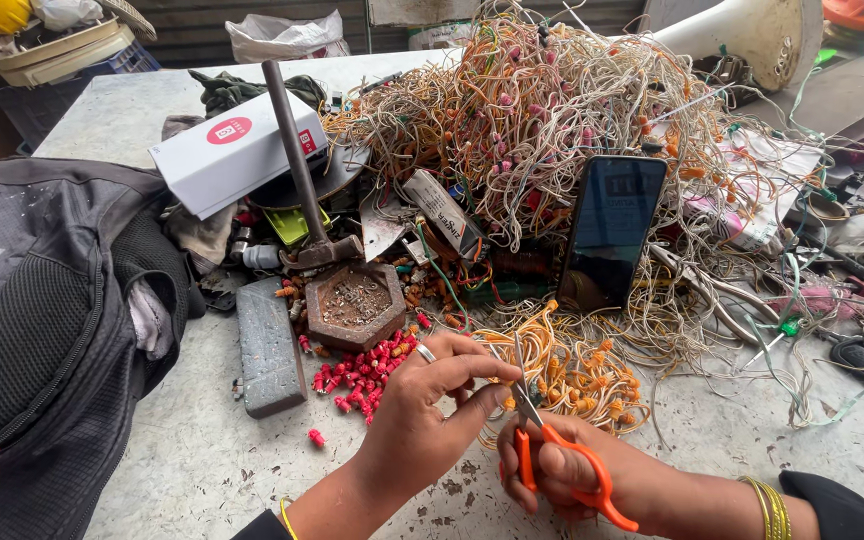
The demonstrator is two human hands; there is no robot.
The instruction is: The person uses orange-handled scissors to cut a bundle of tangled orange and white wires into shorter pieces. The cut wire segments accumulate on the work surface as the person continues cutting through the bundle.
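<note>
The right hand (562,475) is closed through the orange handles of the scissors (552,450), fingers curled tight on them, blades pointing up and away. The left hand (432,400) has thumb and forefinger pinched together at the blade tips, on a thin wire (497,385); a ring is worn on one finger. Bangles are seen at the right wrist.

Just beyond the fingers a small heap of cut yellow wire (577,370) with orange ends is spread on the table (202,460). To its left, red caps (362,372) are scattered loose on the table, one lying apart nearer the edge.

Beyond the caps stands a rusty hexagonal dish (355,303); fine metal scraps are held in its hollow. A hammer (302,180) rests head-down at its far rim, handle leaning away. A grey block (269,345) lies left of the dish.

A phone (612,230) is propped upright, screen dark, against a large tangle (542,110) of pale wire filling the far middle of the table. A white box (237,150), shut, contents not visible, lies far left of it. A dark backpack (42,330) occupies the near left, partly unzipped, cloth showing inside. Hand tools are strewn at the right.
</note>
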